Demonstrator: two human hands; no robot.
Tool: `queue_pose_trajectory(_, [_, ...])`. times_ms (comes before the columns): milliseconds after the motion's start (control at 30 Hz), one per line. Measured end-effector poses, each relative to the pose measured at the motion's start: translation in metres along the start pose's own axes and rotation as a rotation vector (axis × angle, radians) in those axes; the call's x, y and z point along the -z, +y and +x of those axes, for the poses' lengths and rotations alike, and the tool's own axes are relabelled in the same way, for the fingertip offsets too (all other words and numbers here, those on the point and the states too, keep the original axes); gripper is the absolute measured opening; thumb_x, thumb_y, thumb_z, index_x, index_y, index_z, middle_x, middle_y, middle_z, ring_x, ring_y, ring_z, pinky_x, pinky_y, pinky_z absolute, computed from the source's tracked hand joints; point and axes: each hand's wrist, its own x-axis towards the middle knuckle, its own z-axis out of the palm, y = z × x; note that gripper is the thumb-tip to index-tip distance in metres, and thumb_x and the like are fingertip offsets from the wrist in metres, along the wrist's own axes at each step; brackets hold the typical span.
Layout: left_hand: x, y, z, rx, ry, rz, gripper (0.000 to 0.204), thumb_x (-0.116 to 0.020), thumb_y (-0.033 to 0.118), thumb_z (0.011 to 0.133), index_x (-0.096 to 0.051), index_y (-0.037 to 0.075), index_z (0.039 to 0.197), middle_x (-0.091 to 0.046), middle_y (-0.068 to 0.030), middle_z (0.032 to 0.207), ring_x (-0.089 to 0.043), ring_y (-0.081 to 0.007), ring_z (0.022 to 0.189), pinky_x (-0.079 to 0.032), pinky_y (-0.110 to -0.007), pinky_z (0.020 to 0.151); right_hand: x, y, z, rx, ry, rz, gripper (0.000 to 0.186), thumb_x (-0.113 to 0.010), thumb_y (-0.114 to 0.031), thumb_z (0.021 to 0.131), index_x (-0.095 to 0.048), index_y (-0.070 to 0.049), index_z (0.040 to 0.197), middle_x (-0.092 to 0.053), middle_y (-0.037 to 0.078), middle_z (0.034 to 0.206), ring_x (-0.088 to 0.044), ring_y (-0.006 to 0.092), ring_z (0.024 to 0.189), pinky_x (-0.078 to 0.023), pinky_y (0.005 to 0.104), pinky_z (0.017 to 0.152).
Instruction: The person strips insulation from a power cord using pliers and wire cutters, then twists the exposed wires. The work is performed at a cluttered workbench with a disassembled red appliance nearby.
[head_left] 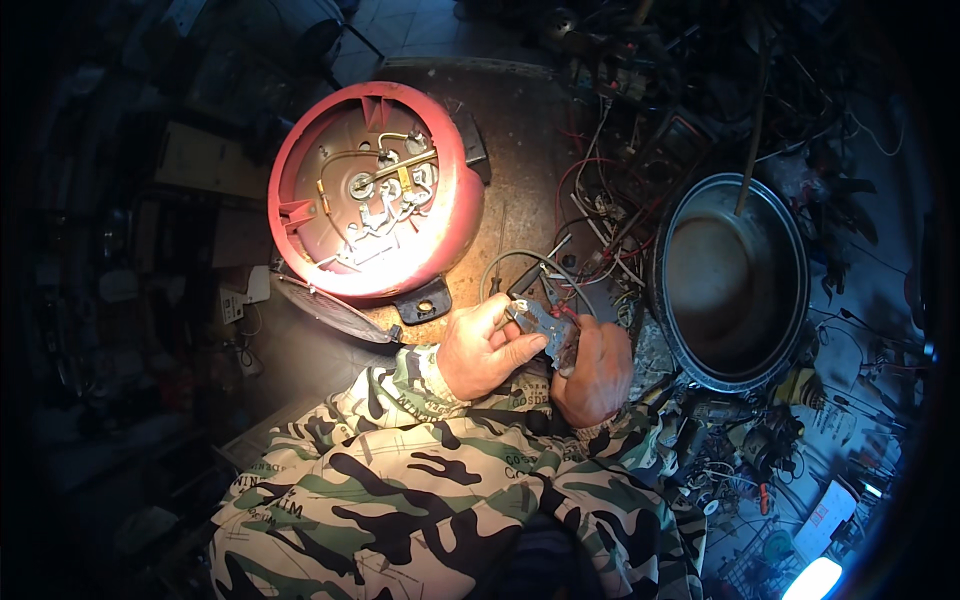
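My left hand (482, 348) pinches a small light-coloured end, seemingly of a cable, with thumb and forefinger. Closed beside it, my right hand (597, 372) grips a grey flat metal tool (548, 328) with a notched edge, which looks like wire strippers. The tool's jaws meet the left fingertips; the exact contact is too small to tell. A grey cable (522, 252) loops just beyond both hands. Farther left stands a round red appliance base (462, 215), its open underside showing wires, terminals and a metal bar.
On the right is a deep metal pot (735, 285) with a dark rim. Tangled red and white wires (600, 215) lie between it and the wooden bench top (515, 150). A round lid-like piece (335, 312) leans below the red base. A lamp (812, 580) glows at lower right.
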Motion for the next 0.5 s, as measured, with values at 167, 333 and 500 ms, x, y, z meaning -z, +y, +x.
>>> queue_pose_trajectory(167, [0.001,0.012,-0.002,0.014,0.017,0.075,0.028,-0.071,0.022,0.094,-0.063,-0.002,0.107,-0.061,0.0042,0.077,-0.045,-0.0005,0.065,-0.039,-0.019,0.057,-0.005,0.006,-0.002,0.041,0.029,-0.130,0.067,-0.076,-0.005,0.055,-0.056,0.005,0.118,-0.048,0.015,0.089,-0.052,0.0332,0.081,-0.042,0.0466,0.071])
queue_pose_trajectory(333, [0.000,0.005,-0.001,0.023,0.047,0.099,0.031,-0.075,0.028,0.089,-0.063,0.001,0.096,-0.067,-0.0075,0.072,-0.062,-0.0129,0.061,-0.050,-0.030,0.056,-0.004,0.009,-0.005,0.040,0.005,-0.166,0.063,-0.074,-0.004,0.056,-0.057,0.004,0.116,-0.049,0.016,0.089,-0.051,0.0332,0.078,-0.042,0.0466,0.070])
queue_pose_trajectory(500, [0.010,0.002,0.007,-0.097,-0.053,0.151,0.031,-0.079,0.027,0.085,-0.062,0.002,0.087,-0.060,-0.0081,0.063,-0.058,-0.0164,0.052,-0.045,-0.031,0.050,0.007,0.010,-0.003,0.031,-0.117,0.019,0.055,-0.070,-0.001,0.060,-0.057,0.005,0.113,-0.053,0.017,0.086,-0.056,0.0371,0.077,-0.046,0.0455,0.069])
